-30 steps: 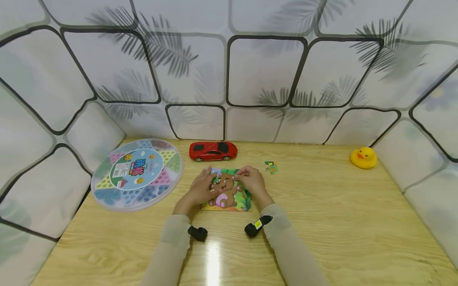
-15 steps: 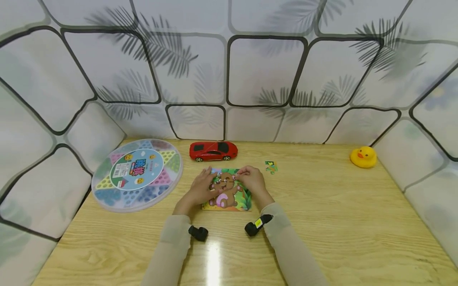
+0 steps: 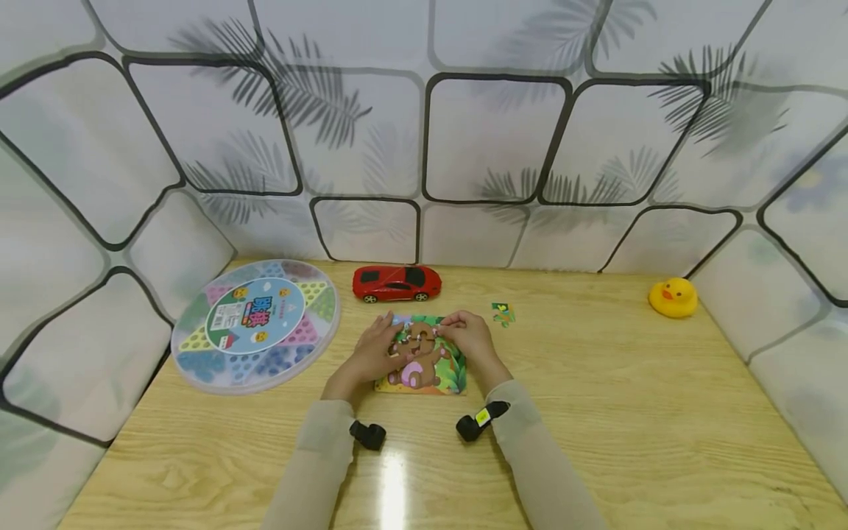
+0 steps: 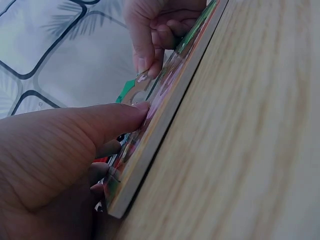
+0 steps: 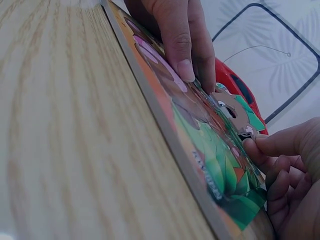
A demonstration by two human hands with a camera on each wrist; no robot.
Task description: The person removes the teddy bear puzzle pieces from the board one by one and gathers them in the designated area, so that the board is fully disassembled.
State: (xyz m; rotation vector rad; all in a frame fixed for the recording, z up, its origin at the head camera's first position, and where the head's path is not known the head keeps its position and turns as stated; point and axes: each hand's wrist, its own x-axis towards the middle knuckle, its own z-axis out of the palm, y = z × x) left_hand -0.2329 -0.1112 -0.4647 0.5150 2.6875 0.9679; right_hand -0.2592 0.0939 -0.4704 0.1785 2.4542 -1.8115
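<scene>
A bear jigsaw puzzle (image 3: 424,375) lies in a thin flat tray on the wooden table. My right hand (image 3: 472,341) pinches a puzzle piece (image 5: 235,111) between thumb and forefinger at its right side. That piece, with brown bear face and green edge, stands tilted up from the picture in both wrist views. My left hand (image 3: 371,352) lies over the puzzle's left side, fingers extended and thumb (image 4: 127,117) resting on the picture near the raised piece. A loose puzzle piece (image 3: 503,314) lies on the table, beyond the right hand.
Behind the puzzle stands a red toy car (image 3: 396,283). A round Chinese checkers box (image 3: 255,324) lies at the left. The yellow rubber duck (image 3: 673,297) sits at the far right, near the patterned cloth wall (image 3: 490,140).
The bear's face was flush with the picture one second ago; its piece now sits raised and askew in the right hand's pinch. Both hands stay nearly in place. The head view has shifted slightly.
</scene>
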